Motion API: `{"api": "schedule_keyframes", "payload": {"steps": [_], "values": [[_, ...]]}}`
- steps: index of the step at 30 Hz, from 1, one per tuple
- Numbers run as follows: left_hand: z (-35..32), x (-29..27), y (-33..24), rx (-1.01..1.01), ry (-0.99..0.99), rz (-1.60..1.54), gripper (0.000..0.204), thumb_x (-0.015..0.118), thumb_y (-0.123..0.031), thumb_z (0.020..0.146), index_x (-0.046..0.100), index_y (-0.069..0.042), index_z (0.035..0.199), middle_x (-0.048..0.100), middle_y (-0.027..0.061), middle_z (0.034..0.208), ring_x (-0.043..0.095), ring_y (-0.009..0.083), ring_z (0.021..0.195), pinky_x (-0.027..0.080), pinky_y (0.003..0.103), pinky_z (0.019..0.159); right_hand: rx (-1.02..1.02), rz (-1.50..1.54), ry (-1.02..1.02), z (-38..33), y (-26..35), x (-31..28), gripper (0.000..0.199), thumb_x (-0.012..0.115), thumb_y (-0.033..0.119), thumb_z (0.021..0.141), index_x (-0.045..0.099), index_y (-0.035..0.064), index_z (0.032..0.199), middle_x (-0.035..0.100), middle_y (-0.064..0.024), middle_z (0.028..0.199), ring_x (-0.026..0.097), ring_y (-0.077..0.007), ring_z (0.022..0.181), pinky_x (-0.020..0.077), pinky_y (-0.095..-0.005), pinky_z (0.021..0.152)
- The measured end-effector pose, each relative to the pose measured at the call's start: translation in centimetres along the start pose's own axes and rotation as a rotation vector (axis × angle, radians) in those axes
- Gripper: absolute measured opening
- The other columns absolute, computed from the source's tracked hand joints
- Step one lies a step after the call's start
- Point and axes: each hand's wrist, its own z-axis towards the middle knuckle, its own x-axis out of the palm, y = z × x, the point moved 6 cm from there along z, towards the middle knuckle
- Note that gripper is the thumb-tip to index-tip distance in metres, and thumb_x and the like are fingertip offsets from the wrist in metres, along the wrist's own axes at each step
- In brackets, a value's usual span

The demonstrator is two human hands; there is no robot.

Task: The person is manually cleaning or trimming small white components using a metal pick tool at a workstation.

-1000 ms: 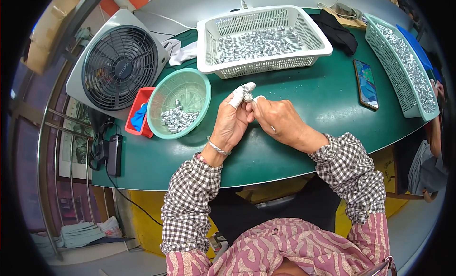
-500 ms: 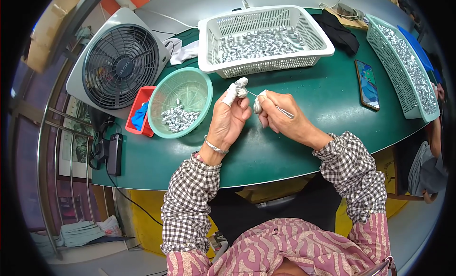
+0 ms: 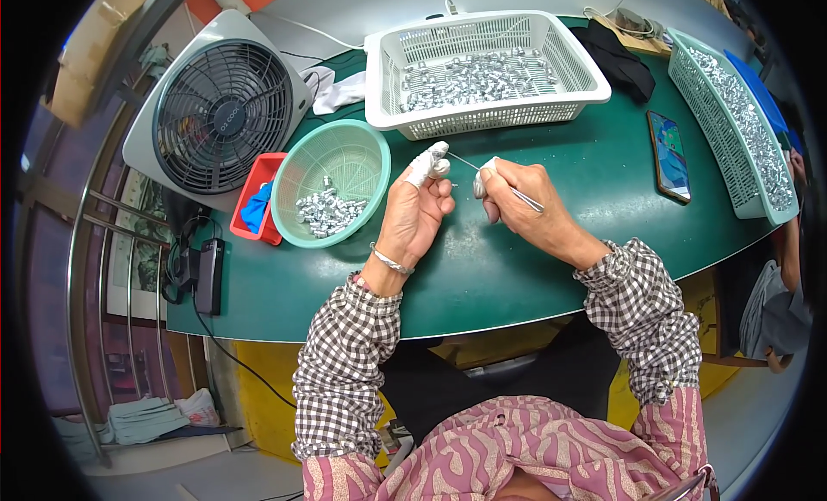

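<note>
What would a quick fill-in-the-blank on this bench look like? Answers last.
1. In colour, the round basket beside the left hand is ____.
2. The right hand holds a thin tool that points toward the ____ hand.
3. The phone lies with its screen facing ____.

Missing words: green; left; up.

left hand [image 3: 415, 218] palm-up and pinched, right hand [image 3: 532, 184] curled nearby

From afar, I see the right hand [image 3: 532, 206] grip a metal tool [image 3: 527, 200] pointing toward the left hand [image 3: 415, 217], near a round green basket [image 3: 349, 161] of silvery parts [image 3: 331, 213].
</note>
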Motion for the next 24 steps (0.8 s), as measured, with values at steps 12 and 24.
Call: {"api": "schedule_keyframes", "payload": {"steps": [12,24], "values": [[-0.4,-0.4,0.0,-0.058,-0.139,-0.028,0.02,0.049,-0.021,0.091,0.054,-0.005,0.102,0.057,0.0012,0.078,0.05,0.0104,0.063,0.042,0.023,0.051,-0.135,-0.109,0.056,0.0,-0.3,0.8,0.022,0.043,0.01,0.09,0.052,-0.0006,0.072,0.049,-0.0045,0.05,0.045,-0.0112,0.044,0.0366,-0.0275,0.043],[-0.1,-0.7,0.3,-0.086,-0.058,-0.069,0.02,0.048,-0.02,0.091,0.054,-0.004,0.101,0.056,0.0013,0.076,0.052,0.0103,0.061,0.043,0.022,0.052,-0.193,-0.179,0.037,0.1,-1.1,0.9,0.022,0.044,0.009,0.089,0.05,-0.0008,0.071,0.049,-0.0051,0.05,0.047,-0.0119,0.044,0.0381,-0.0277,0.043]]}}
